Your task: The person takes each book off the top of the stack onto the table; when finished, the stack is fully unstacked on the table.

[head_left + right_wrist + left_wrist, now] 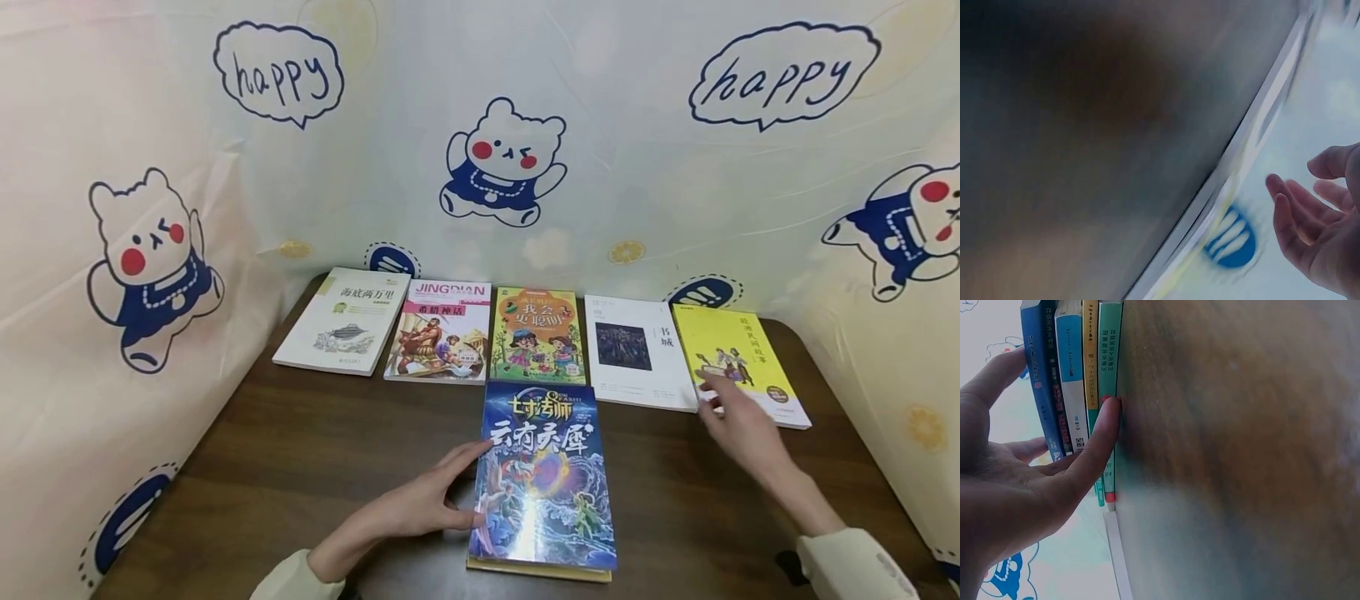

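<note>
A stack of several books stands at the front middle of the table, topped by a glossy blue book (pixel 543 475) with white and yellow lettering. My left hand (pixel 420 504) rests along the stack's left side, fingers spread. In the left wrist view, fingertips touch the spines, one of them on a green spine (pixel 1109 356). My right hand (pixel 742 429), fingers loosely bent and holding nothing, hovers by the lower corner of a yellow book (pixel 720 333), beside a white book (pixel 633 379) with a dark picture. The right wrist view shows that right hand (pixel 1319 234) with nothing in it.
Left of the white book, a green and orange children's book (pixel 536 333), a pink-titled book (pixel 442 333) and a pale book (pixel 352 321) continue the row along the back of the brown table (pixel 322 450). A printed cloth (pixel 615 167) hangs behind and at both sides.
</note>
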### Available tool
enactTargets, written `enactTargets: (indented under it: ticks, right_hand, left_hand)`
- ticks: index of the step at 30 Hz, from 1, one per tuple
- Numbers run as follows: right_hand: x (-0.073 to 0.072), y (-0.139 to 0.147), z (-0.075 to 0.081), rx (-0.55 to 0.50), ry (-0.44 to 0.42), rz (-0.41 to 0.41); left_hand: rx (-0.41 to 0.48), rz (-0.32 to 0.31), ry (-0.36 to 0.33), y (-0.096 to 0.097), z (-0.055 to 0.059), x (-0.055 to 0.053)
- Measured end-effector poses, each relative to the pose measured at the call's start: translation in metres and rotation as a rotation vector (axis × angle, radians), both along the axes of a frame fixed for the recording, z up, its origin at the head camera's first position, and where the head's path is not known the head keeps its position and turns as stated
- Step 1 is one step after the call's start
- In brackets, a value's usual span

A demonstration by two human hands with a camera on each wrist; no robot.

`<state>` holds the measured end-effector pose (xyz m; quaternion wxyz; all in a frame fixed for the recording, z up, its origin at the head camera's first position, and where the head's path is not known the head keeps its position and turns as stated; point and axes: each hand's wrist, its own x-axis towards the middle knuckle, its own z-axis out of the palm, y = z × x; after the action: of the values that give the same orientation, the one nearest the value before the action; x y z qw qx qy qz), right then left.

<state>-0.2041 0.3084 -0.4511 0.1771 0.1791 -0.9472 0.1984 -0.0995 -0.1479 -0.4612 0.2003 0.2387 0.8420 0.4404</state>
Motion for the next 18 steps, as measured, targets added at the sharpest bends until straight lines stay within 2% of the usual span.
enactTargets:
  ticks: [3,10,14,18]
  right_hand:
    - [0.018,-0.029,0.001,-0.052,-0.079,0.038]
    - [0.053,-0.084,0.003,-0.25,-0.343,0.09]
    - [0.069,-0.107,0.004,-0.328,-0.461,0.096]
    - [0.081,-0.121,0.005,-0.351,-0.563,0.12]
  left_hand:
    - [-0.001,0.002,-0.005,0.0,0.0,-0.001]
    - [-0.005,0.007,0.004,-0.001,0.0,-0.002]
    - [-0.012,0.006,0.008,0.0,0.001,-0.002]
    - [-0.014,0.002,0.008,0.001,0.001,-0.001]
